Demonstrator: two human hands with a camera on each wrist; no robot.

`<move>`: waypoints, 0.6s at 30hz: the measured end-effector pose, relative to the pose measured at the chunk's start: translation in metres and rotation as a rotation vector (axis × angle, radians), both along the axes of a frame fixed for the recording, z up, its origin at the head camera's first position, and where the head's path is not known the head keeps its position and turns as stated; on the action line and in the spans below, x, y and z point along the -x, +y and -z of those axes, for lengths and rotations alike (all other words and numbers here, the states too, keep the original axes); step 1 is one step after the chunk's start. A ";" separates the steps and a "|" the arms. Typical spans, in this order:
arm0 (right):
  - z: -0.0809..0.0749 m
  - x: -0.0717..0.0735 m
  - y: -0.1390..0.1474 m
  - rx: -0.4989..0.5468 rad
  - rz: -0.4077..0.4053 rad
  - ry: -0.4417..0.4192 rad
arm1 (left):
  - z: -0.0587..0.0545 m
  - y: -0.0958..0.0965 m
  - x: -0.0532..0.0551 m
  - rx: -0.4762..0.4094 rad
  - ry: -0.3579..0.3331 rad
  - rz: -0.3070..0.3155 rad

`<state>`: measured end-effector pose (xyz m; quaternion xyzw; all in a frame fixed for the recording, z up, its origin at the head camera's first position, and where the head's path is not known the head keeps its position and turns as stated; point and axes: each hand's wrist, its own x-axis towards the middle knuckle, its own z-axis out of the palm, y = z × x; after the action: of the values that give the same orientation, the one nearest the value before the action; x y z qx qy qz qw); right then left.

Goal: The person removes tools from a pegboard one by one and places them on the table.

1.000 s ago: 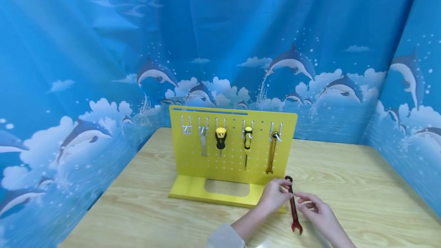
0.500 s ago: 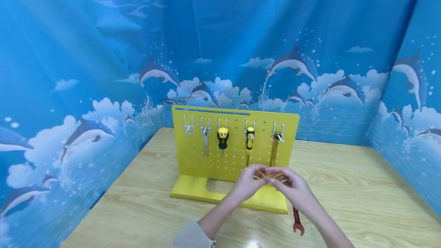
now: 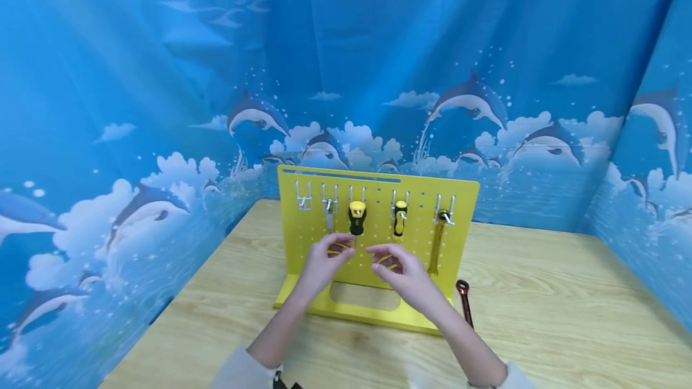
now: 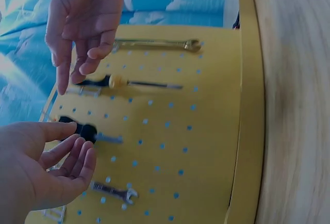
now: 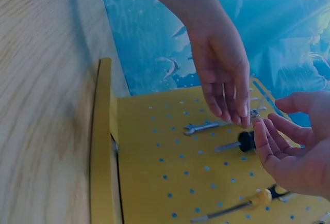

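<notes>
My left hand (image 3: pixel 323 262) hovers before a yellow pegboard (image 3: pixel 332 266), fingers loosely bent and holding nothing. To its right, my right hand (image 3: pixel 404 274) is likewise empty and relaxed, with a gap between the two. A stubby yellow-and-black screwdriver (image 3: pixel 357 221) hangs just above that gap. Left of it hangs a small silver wrench (image 5: pixel 206 126), partly behind the left hand in the head view. Above the right hand is a longer screwdriver (image 4: pixel 116 82), its shaft hidden in the head view. A gold wrench (image 3: pixel 437 250) hangs farther right.
Beside the board's right end, a dark red wrench (image 3: pixel 464 300) lies on the wooden table (image 3: pixel 546 305), partly covered by the right forearm. At the board's far left is a bare metal hook (image 3: pixel 304 202). Blue dolphin-print curtains (image 3: pixel 346 65) enclose the back and sides.
Both hands have left the red wrench and moved left and up to the front of the pegboard. They came together midway and are now apart. The red wrench stays on the table.
</notes>
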<state>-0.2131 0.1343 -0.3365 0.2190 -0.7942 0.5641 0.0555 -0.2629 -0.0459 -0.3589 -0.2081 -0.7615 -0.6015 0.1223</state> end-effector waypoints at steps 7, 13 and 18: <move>0.016 0.014 -0.034 0.008 -0.027 0.003 | -0.005 -0.018 0.012 -0.096 -0.033 -0.193; 0.031 0.030 -0.055 -0.003 -0.073 -0.030 | -0.001 -0.014 0.021 -0.161 -0.027 -0.276; 0.038 0.039 -0.065 0.004 -0.068 -0.058 | 0.001 -0.007 0.025 -0.178 -0.014 -0.296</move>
<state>-0.2526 0.0693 -0.3748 0.2294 -0.7863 0.5734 0.0136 -0.2882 -0.0530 -0.3598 -0.0777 -0.7284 -0.6434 0.2223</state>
